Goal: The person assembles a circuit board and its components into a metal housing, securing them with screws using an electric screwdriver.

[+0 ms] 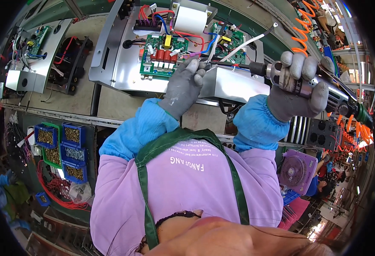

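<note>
My right hand (301, 87), in a grey glove, is wrapped round a metal air screwdriver (296, 82) held almost level. Its long dark bit (232, 65) points left over a bent sheet-metal part (235, 84). My left hand (183, 87), also gloved, is closed with thumb and fingertips pinched at the bit's end; what lies between them is too small to make out. Beside these fingertips sits a green circuit board (162, 57) with red-brown cylindrical parts. A white cable (250, 42) with a ring lug rises to the right, above a second green board (232, 42).
The boards sit in an open metal chassis (106, 59). Another chassis (30, 77) stands at the left. Blue bins (73, 152) of screws lie at lower left, near red wires (53, 187). Orange coiled hoses (300, 32) hang at the right; a purple fan (296, 171) stands beside my right side.
</note>
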`<state>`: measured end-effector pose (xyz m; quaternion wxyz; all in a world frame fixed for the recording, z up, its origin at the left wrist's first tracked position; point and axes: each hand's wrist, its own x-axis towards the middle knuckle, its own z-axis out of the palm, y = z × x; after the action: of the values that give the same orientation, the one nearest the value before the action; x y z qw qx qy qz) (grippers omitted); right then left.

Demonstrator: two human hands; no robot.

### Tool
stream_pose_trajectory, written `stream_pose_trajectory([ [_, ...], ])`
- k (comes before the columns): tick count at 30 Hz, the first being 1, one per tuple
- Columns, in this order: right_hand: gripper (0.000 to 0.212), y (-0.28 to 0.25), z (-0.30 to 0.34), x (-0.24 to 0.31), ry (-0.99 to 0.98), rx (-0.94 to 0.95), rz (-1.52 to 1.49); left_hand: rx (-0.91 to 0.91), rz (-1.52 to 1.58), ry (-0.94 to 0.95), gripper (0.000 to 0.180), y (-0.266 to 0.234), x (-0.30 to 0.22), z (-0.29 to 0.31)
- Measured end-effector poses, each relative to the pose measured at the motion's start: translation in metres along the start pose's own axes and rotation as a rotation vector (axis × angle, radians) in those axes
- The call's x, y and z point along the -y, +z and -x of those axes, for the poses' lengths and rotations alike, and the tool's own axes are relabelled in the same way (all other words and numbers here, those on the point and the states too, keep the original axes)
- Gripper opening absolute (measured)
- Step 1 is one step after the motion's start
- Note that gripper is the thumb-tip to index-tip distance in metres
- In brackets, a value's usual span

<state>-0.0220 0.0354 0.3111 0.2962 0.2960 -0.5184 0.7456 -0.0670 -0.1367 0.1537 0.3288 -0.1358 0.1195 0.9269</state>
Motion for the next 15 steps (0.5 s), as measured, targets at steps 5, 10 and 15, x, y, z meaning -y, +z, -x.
stream_pose_trajectory([
  [5,0.038,0.02,-0.005,0.006,0.032,-0.076,-0.042,0.124,-0.201,0.138,0.031,-0.003,0.015,-0.013],
  [10,0.038,0.016,-0.006,0.005,0.1,0.007,0.016,0.138,-0.071,0.161,0.031,0.003,0.014,-0.012],
  [15,0.04,0.018,-0.009,0.004,0.137,0.118,0.044,0.285,0.087,0.117,0.032,0.002,0.0,-0.024],
])
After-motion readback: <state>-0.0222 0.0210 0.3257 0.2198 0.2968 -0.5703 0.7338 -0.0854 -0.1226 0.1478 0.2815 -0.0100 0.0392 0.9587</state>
